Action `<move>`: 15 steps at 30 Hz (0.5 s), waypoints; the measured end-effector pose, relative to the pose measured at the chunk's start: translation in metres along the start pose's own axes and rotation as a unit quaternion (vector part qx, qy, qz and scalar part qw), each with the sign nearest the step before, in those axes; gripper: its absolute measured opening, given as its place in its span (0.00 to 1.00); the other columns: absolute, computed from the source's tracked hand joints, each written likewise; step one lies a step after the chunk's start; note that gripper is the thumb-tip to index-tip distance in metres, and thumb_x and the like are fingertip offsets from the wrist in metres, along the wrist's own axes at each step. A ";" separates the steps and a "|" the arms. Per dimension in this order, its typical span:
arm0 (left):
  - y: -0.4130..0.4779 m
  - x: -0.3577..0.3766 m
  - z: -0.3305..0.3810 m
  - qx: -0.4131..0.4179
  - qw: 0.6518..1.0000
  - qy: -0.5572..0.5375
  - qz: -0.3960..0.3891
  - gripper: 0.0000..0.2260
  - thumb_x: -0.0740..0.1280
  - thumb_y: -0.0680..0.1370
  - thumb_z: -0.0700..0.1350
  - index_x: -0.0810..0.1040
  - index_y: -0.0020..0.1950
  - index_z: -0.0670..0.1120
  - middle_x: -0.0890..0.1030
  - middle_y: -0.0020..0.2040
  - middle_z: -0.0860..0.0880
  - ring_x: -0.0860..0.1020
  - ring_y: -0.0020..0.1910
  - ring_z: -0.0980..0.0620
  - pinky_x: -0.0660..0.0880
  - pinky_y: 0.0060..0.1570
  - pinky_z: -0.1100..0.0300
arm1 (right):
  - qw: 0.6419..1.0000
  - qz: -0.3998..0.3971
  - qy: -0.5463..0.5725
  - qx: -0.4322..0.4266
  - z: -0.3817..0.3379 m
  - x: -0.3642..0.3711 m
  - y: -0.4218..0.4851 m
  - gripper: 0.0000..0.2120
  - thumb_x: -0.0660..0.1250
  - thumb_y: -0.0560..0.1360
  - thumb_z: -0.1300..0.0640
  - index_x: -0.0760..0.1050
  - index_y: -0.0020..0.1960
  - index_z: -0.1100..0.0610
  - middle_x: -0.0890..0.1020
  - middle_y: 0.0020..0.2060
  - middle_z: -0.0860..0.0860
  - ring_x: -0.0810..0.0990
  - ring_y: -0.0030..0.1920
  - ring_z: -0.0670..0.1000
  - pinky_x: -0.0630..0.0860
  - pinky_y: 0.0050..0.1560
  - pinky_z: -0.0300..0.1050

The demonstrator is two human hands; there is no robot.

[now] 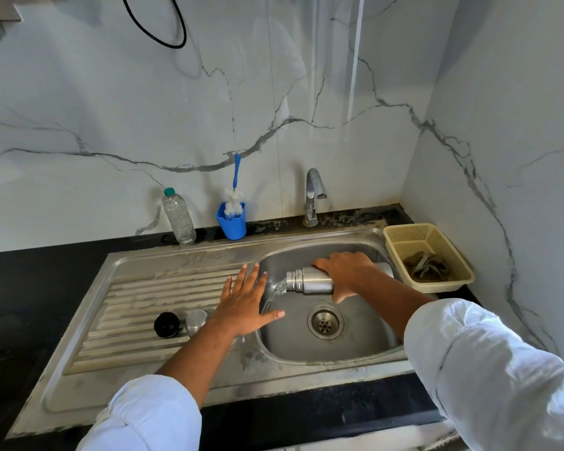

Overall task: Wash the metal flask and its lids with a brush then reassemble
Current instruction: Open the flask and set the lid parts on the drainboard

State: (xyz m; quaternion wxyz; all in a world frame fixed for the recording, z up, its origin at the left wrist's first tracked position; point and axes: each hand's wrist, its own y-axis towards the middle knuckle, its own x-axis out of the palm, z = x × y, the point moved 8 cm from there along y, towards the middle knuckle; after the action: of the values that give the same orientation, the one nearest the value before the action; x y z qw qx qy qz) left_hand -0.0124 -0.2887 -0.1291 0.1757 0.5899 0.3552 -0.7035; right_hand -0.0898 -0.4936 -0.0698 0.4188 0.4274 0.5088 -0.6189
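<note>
My right hand (345,271) grips the metal flask (310,280), which lies on its side over the sink basin (365,340) with its open mouth pointing left. Water pours out of the mouth into the basin. My left hand (245,301) hovers flat with fingers spread over the basin's left rim, holding nothing. A black inner lid (166,324) and a metal cap (196,321) stand side by side on the ribbed drainboard (137,307). The bottle brush (235,193), blue-handled with white bristles, stands in a blue cup (232,222) by the back wall.
A tap (314,196) rises behind the basin; I see no water running from it. A clear plastic bottle (178,216) stands left of the blue cup. A beige basket (428,255) holding a rag sits right of the sink. The drain (325,321) is open.
</note>
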 end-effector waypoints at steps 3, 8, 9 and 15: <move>0.000 0.001 -0.001 0.003 1.000 -0.002 0.000 0.61 0.35 0.56 0.84 0.35 0.84 0.52 0.28 0.81 0.50 0.27 0.79 0.46 0.33 0.77 0.40 | 1.000 0.000 -0.004 -0.004 -0.002 -0.002 0.001 0.42 0.79 0.66 0.43 0.62 0.74 0.43 0.78 0.59 0.51 0.79 0.58 0.55 0.76 0.54 0.53; -0.002 -0.002 0.002 -0.006 1.000 -0.011 -0.001 0.57 0.41 0.62 0.82 0.36 0.84 0.52 0.29 0.82 0.50 0.28 0.80 0.46 0.34 0.78 0.40 | 1.000 -0.002 -0.012 -0.016 -0.005 -0.006 0.001 0.41 0.79 0.66 0.44 0.63 0.73 0.43 0.78 0.57 0.50 0.79 0.56 0.54 0.78 0.55 0.53; -0.003 -0.002 0.004 -0.008 1.000 -0.012 -0.002 0.55 0.44 0.66 0.81 0.36 0.84 0.51 0.29 0.82 0.49 0.28 0.80 0.46 0.34 0.78 0.40 | 1.000 -0.003 -0.015 -0.017 -0.004 -0.007 0.001 0.41 0.80 0.65 0.44 0.63 0.73 0.43 0.78 0.57 0.50 0.79 0.56 0.54 0.78 0.55 0.54; -0.005 -0.002 0.010 -0.017 1.000 -0.011 0.006 0.49 0.54 0.76 0.76 0.37 0.84 0.50 0.30 0.82 0.49 0.29 0.80 0.46 0.35 0.79 0.40 | 0.999 -0.009 -0.036 -0.026 0.002 -0.010 -0.003 0.41 0.80 0.65 0.45 0.63 0.73 0.42 0.78 0.56 0.50 0.79 0.56 0.54 0.79 0.53 0.55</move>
State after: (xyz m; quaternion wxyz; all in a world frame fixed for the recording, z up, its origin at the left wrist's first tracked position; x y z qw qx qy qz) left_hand -0.0227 -0.2929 -0.1255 0.1940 0.5812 0.3615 -0.7028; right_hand -0.0902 -0.4939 -0.0590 0.4424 0.3890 0.5130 -0.6243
